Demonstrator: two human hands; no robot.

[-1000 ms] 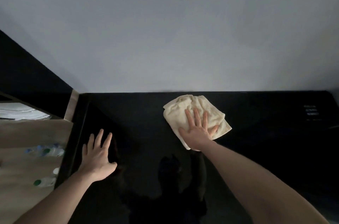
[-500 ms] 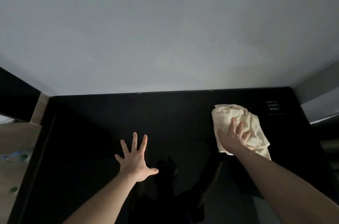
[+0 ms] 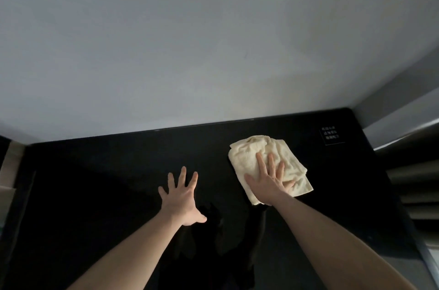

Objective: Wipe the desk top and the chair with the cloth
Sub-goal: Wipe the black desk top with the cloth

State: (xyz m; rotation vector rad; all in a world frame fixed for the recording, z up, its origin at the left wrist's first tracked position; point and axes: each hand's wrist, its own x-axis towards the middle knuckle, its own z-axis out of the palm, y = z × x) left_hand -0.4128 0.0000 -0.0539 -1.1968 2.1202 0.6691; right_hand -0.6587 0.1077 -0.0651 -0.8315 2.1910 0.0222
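The black desk top (image 3: 118, 183) fills the near scene. The cream cloth (image 3: 249, 159) lies bunched at its far right, near a small label (image 3: 332, 135). The right hand (image 3: 269, 183) presses it with straight fingers; the left hand (image 3: 181, 197) rests splayed, holding nothing. The loose folds may slip and skip patches. No containers show, though the dim edges hide detail.

Right hand (image 3: 269, 181) covers the middle of the cloth (image 3: 249, 159), label (image 3: 331, 135) print at the tabletop (image 3: 118, 171) far right is too small to read, both forearms and the tabletop's near part run off the bottom edge, chair out of view.
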